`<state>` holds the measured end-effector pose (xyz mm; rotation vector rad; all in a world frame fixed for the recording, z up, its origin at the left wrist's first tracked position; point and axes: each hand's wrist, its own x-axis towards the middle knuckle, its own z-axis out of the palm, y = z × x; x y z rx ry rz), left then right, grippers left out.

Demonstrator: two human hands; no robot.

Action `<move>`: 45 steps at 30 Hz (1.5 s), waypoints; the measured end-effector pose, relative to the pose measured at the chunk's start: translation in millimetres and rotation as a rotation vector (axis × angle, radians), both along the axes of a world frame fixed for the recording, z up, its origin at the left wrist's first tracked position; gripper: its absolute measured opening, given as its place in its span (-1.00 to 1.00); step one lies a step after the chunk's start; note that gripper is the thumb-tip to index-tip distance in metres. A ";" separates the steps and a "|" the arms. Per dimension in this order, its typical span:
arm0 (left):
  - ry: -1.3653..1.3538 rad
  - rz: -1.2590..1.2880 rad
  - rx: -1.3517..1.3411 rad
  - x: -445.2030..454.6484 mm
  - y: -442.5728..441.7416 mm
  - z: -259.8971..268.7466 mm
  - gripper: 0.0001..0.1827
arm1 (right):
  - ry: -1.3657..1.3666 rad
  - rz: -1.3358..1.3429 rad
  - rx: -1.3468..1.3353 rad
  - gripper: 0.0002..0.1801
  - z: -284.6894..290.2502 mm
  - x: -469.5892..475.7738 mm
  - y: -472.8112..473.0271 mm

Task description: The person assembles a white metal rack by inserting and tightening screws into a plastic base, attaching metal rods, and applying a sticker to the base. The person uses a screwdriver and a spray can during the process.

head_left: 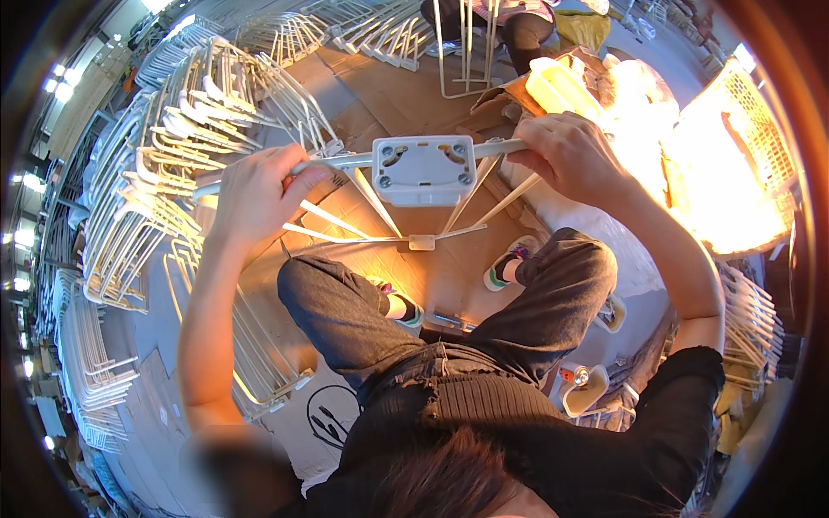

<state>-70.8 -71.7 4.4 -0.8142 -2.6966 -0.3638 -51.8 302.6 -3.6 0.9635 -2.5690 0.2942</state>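
In front of my raised knees, both hands hold up a white tubular metal frame (359, 162). My left hand (262, 194) grips its tube on the left, the thumb lying along it. On the right side, my right hand (570, 155) closes around the tube end. Between them sits a white plastic housing (424, 169) with a screw at each corner and two curved slots. Below it, thin tubes slope inward to a small pale plate (421, 242) near the floor.
Stacks of bent white tube frames (188, 129) crowd the left. Cardboard (382, 90) covers the floor. At right stand a yellow plastic tray (563, 87) and a brightly lit perforated basket (758, 136). A can (573, 374) lies by my right hip. Another person (528, 32) sits opposite.
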 end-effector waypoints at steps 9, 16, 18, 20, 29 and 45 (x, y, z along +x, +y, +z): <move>0.099 -0.090 0.088 -7.9 19.8 -5.4 -0.51 | 0.121 -0.080 -0.162 -0.64 -16.2 -16.1 -4.5; 0.129 -0.037 0.112 12.0 67.5 -19.4 -0.24 | 0.092 -0.143 -0.183 -0.15 -16.1 6.8 -62.3; 0.158 -0.044 0.156 12.9 70.0 -22.9 -0.23 | 0.130 -0.145 -0.243 -0.15 -20.5 5.7 -64.7; 0.185 -0.036 0.175 13.2 70.5 -27.1 -0.22 | 0.075 -0.177 -0.248 -0.15 -20.6 8.0 -66.7; 0.202 -0.068 0.176 11.5 65.0 -29.6 -0.18 | 0.088 -0.148 -0.282 -0.20 -19.3 8.3 -68.0; 0.143 -0.001 0.119 -10.6 63.5 -39.0 -0.23 | 0.168 -0.109 -0.362 -0.28 -30.9 -10.6 -55.0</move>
